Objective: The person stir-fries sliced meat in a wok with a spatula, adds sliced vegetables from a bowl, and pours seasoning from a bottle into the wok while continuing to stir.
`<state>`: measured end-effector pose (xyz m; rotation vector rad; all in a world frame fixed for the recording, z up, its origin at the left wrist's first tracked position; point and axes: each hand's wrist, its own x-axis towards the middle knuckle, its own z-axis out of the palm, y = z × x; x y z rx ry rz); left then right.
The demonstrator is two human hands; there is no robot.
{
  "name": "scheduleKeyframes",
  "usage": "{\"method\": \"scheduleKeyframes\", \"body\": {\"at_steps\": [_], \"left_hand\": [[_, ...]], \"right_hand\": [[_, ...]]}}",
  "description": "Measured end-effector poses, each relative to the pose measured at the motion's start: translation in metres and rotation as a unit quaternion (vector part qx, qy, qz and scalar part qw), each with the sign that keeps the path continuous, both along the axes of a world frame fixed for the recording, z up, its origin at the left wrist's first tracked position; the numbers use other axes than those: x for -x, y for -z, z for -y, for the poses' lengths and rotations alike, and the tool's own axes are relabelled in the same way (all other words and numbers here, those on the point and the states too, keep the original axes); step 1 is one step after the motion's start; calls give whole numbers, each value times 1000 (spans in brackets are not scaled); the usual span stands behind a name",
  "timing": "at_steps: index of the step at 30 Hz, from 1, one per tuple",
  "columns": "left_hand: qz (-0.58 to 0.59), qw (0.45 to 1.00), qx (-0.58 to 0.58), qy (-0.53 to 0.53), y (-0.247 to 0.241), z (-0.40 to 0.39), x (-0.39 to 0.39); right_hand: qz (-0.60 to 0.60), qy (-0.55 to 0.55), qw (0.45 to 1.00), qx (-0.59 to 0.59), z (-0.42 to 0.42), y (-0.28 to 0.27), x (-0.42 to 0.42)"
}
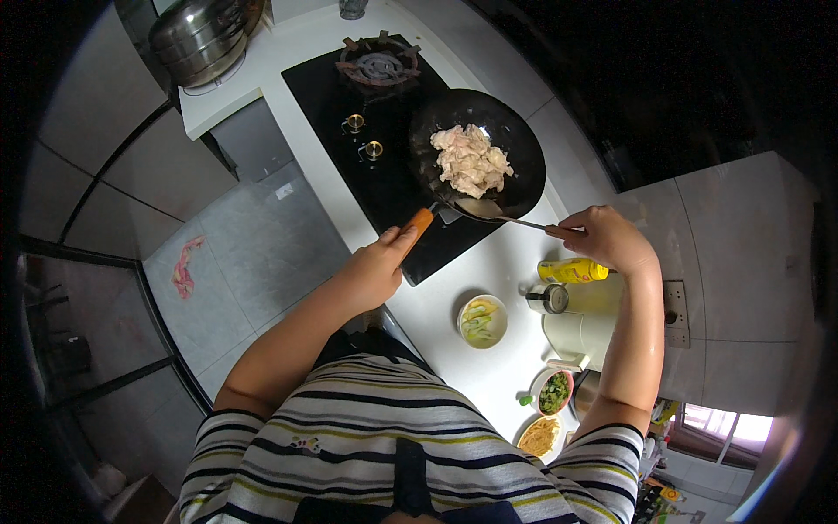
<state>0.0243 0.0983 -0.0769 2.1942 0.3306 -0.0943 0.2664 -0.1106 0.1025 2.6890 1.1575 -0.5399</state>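
Note:
My left hand (378, 267) grips the orange-brown handle (418, 228) of a black wok (529, 150) on the right part of the hob. Pale pieces of meat (470, 161), probably chicken, lie heaped in the wok. Closed around the wooden grip of a metal spatula (483, 208), my right hand (605, 237) is beyond the wok's lower right rim. The spatula's blade lies at the wok's near edge, beside the meat.
Behind the wok is a bare gas burner (380, 65). A bowl with green and yellow slices (481, 322), a yellow bottle (571, 270), a glass jar (548, 299), a bowl of chopped greens (554, 393) and a plate of yellowish strips (539, 437) stand on the white counter (452, 373).

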Motion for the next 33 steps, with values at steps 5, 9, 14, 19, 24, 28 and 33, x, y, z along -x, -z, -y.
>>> {"method": "scheduleKeyframes", "body": {"at_steps": [5, 9, 14, 19, 24, 28, 33], "left_hand": [[-35, 999, 27, -1, -13, 1, -1], [-15, 1000, 13, -3, 5, 1, -1], [-3, 1000, 1, -7, 11, 3, -3], [11, 1000, 3, -3, 10, 2, -3], [52, 998, -14, -17, 22, 2, 0], [60, 998, 7, -21, 20, 3, 0], [62, 998, 14, -29, 24, 3, 0]], "right_hand": [[27, 7, 1000, -13, 1, 46, 3], [62, -21, 998, -17, -1, 68, 39], [92, 5, 995, -38, -4, 130, 54], [99, 47, 992, -58, -14, 168, 57], [114, 70, 986, -96, -10, 186, 56], [64, 100, 953, -280, 17, 190, 50], [-268, 344, 787, -437, 36, 175, 60]]}}
